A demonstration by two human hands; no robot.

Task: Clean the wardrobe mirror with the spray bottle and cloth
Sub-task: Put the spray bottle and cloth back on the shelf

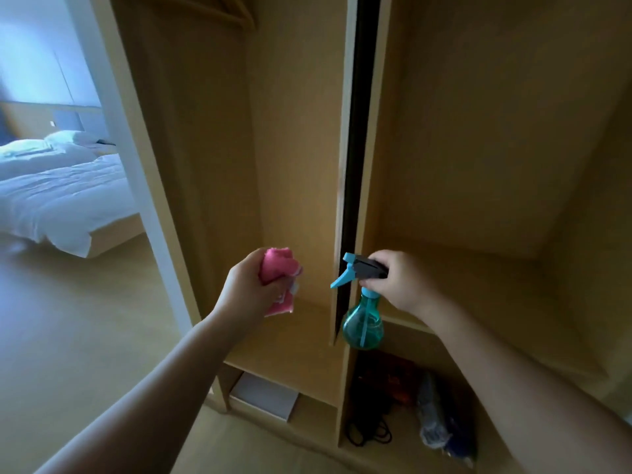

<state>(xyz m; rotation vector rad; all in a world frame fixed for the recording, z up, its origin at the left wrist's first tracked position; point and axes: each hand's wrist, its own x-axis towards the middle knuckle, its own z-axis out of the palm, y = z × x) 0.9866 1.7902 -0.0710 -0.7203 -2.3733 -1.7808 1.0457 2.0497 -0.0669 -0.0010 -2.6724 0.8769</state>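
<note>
My left hand (pixel 251 285) grips a bunched pink cloth (pixel 277 278) in front of the open left wardrobe bay. My right hand (pixel 400 280) holds a teal spray bottle (pixel 363 323) by its neck and grey-blue trigger head, nozzle pointing left. The bottle hangs just in front of the wardrobe's middle partition, where a narrow dark vertical strip (pixel 355 148) shows edge-on. No mirror face is visible from this angle.
The light wooden wardrobe (pixel 294 131) has empty upper bays. Lower cubbies hold a white box (pixel 265 396), dark cables (pixel 369 432) and a bagged bundle (pixel 441 419). At left a doorway opens onto a bed with white bedding (pixel 65 189).
</note>
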